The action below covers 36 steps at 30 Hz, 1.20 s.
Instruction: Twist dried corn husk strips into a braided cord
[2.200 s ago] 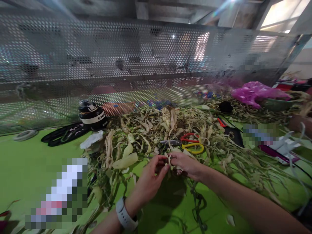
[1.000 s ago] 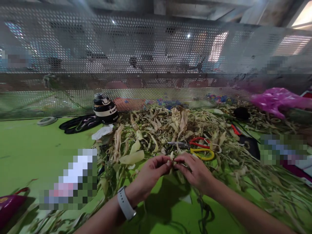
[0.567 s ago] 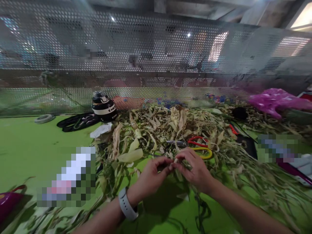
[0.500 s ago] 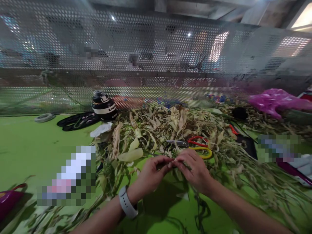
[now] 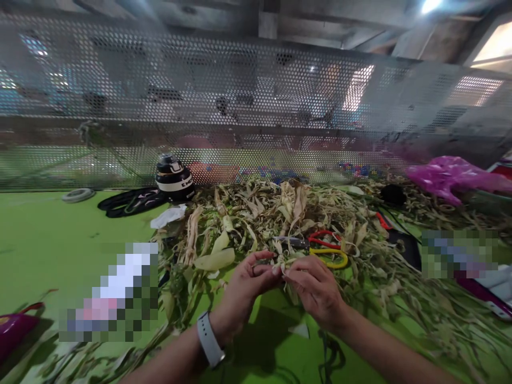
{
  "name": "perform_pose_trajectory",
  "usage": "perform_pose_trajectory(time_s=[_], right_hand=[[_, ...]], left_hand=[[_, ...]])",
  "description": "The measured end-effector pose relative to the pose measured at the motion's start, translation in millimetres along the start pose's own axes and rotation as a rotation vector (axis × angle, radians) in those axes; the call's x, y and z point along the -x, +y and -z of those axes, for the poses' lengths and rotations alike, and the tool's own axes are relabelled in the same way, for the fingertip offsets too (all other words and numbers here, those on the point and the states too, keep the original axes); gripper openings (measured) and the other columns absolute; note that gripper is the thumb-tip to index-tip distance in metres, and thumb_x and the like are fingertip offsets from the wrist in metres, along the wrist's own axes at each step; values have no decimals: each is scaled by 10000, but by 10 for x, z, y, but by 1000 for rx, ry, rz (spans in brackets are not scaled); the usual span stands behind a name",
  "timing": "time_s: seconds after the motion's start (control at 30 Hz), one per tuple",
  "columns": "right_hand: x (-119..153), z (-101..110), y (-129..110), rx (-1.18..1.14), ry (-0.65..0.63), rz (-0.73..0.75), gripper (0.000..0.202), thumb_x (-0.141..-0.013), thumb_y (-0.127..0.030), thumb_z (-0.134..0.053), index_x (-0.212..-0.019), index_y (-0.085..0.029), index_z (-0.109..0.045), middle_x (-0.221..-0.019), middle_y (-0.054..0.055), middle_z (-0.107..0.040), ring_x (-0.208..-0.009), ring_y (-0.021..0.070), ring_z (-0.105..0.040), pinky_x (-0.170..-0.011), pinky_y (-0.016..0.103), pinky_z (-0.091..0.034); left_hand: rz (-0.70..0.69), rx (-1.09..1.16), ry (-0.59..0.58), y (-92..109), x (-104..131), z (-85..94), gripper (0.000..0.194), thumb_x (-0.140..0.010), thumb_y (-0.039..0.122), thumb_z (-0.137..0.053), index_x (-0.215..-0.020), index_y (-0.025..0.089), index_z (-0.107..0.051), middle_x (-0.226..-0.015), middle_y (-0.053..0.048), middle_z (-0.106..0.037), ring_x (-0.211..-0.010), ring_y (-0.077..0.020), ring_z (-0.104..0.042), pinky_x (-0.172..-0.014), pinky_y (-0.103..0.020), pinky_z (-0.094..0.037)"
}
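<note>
Between my fingertips is a small, pale strip of dried corn husk (image 5: 281,261), bent into what may be a loop or knot. My left hand (image 5: 244,285), with a pale watch strap on its wrist, pinches it from the left between thumb and fingers. From the right, the thumb and bent fingers of my right hand (image 5: 318,288) close on the same strip and partly hide it. Just beyond my hands, scissors (image 5: 328,258) with one red and one yellow handle lie on a heap of dry husks (image 5: 256,205).
Behind the heap stands a perforated metal panel (image 5: 240,117). On the green tabletop (image 5: 120,229) are a black bottle (image 5: 175,181), a black strap-like item (image 5: 130,202), a tape ring (image 5: 78,195) and crumpled tissue (image 5: 168,216). Pink plastic (image 5: 448,176) lies right.
More of the pale husk strip now shows between my fingertips. My left fingers have spread slightly, and my right hand has turned a little. The whole view has tilted up slightly.
</note>
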State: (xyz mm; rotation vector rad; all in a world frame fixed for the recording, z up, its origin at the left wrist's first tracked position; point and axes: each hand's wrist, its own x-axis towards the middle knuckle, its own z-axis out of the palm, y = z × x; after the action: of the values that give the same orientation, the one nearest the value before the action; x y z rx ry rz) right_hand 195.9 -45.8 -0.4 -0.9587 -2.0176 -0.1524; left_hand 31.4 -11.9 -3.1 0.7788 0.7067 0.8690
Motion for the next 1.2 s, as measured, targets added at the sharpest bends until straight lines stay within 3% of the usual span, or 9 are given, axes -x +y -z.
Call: perform_pose_trajectory(time_s=[0.53,0.7,0.83,0.97,1.2], right_hand=[[68,-27,-2,-188,47,-113,218,-798,-52,-534,-955,-199,-570,-879,52,-610,-824,148,-574,-730,283,-496],[91,-35,-17,-148,60,-108,217,-802,-59,-530,-963,-196,-578,-891,59,-630,-832,151,-591,-736,281,-504],[78,-42,-22,-79,63,-105,192,-818,-94,-517,-961,-198,-592,-883,66,-646,-821,157,-602,-730,285,-511],[84,-62,-12,-56,47,-112,178,-824,-100,-514,-956,-192,-591,-882,67,-644,-821,159,-601,-725,287,-513],[95,-76,-4,15,17,-81,168,-819,-100,-531,-950,-187,-589,-904,69,-634,-842,162,-589,-745,299,-504]], left_hand=[[143,146,-71,-31,-104,78,332,-553,176,-806,-787,129,-575,-601,27,-611,-545,-70,-558,-627,-215,-458],[172,163,-124,-64,-122,117,223,-608,218,-775,-735,126,-616,-611,27,-574,-561,-63,-529,-654,-223,-456],[156,167,-96,-93,-99,115,148,-657,216,-739,-706,149,-616,-672,18,-572,-665,-94,-548,-787,-314,-471],[133,152,-68,-87,-48,51,184,-657,274,-736,-741,154,-626,-789,-20,-601,-759,-127,-569,-826,-324,-467],[-13,-94,63,-9,30,-61,245,-622,341,-745,-694,141,-624,-696,2,-625,-659,-104,-555,-674,-236,-473]])
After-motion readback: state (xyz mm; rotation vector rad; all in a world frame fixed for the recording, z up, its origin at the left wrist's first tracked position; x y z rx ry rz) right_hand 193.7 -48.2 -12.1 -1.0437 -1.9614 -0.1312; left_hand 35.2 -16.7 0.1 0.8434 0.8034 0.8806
